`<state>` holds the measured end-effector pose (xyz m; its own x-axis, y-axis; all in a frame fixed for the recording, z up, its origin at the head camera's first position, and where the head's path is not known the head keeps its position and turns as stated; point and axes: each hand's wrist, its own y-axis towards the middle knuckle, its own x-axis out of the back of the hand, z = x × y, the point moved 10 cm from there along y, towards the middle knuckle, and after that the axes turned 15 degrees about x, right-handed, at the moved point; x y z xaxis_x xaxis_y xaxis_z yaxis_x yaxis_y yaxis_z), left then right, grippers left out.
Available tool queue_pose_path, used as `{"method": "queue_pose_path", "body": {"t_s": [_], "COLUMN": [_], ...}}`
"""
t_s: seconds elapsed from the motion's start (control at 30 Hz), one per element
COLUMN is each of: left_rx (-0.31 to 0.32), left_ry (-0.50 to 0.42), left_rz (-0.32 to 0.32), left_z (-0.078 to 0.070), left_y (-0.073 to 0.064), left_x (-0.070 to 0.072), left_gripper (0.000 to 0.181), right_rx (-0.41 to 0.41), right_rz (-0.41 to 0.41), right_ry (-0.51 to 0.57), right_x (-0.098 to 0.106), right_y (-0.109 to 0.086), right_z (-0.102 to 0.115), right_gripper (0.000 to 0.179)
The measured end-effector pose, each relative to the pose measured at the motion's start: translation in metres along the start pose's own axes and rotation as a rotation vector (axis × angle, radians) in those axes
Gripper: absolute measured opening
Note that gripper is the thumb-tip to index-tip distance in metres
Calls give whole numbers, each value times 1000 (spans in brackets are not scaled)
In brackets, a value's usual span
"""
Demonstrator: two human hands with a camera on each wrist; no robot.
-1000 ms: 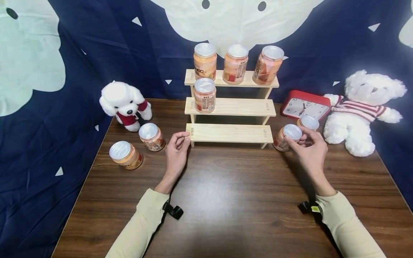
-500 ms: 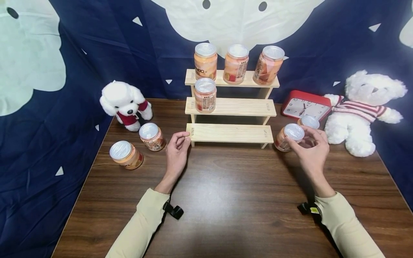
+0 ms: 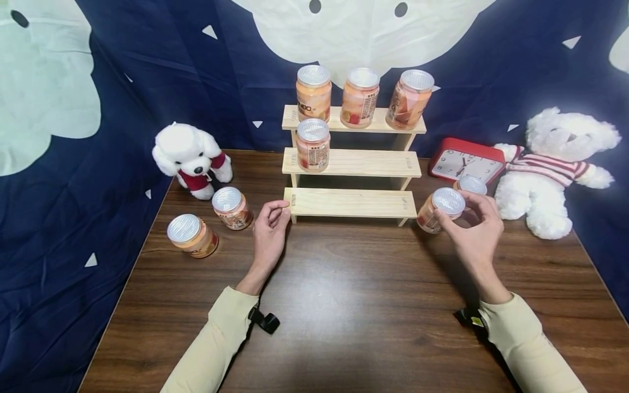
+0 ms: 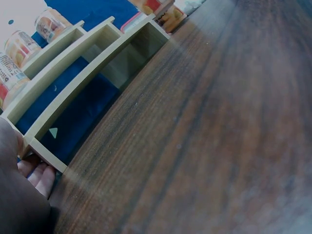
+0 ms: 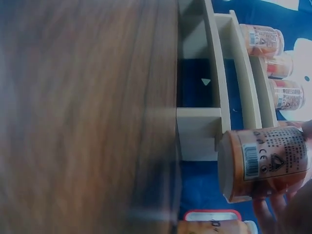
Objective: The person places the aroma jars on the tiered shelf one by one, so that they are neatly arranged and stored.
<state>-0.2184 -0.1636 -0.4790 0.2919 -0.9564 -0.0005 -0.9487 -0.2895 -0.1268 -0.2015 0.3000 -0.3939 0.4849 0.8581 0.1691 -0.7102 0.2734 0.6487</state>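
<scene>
My right hand (image 3: 475, 229) grips a clear fruit jar (image 3: 432, 218) with a ridged silver lid, just right of the three-tier wooden display stand (image 3: 351, 203). In the right wrist view, the base of this jar (image 5: 265, 161) shows raised off the table, its barcode label facing the camera. Another fruit jar (image 3: 472, 185) stands behind, partly hidden by the hand. My left hand (image 3: 269, 232) holds the left end of the lowest tier; the left wrist view shows its fingers (image 4: 41, 178) curled at the stand's leg. Three jars line the top tier and one jar (image 3: 313, 147) sits at the middle tier's left.
Two more jars, one nearer the edge (image 3: 193, 236) and one behind it (image 3: 232, 208), stand left of the left hand beside a white plush dog (image 3: 184, 155). A red alarm clock (image 3: 464, 158) and a white teddy bear (image 3: 545, 164) are at the back right.
The right hand, gripping the jar, has shifted slightly to the right and the jar has come up a little. The left hand stays at the stand.
</scene>
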Motion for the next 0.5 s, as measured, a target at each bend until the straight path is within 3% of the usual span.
{"method": "queue_pose_path", "body": {"t_s": [0.2, 0.5], "left_rx": [0, 10], "left_ry": [8, 7], "left_rz": [-2, -1], "left_z": [0, 1], "left_y": [-1, 1], "left_x": [1, 0], "left_gripper": [20, 19], "right_rx": [58, 73], "right_rz": [-25, -66], "right_ry": [-28, 20], "right_x": [3, 5], "right_y": [4, 12], "right_z": [12, 29], "right_gripper": [55, 52]}}
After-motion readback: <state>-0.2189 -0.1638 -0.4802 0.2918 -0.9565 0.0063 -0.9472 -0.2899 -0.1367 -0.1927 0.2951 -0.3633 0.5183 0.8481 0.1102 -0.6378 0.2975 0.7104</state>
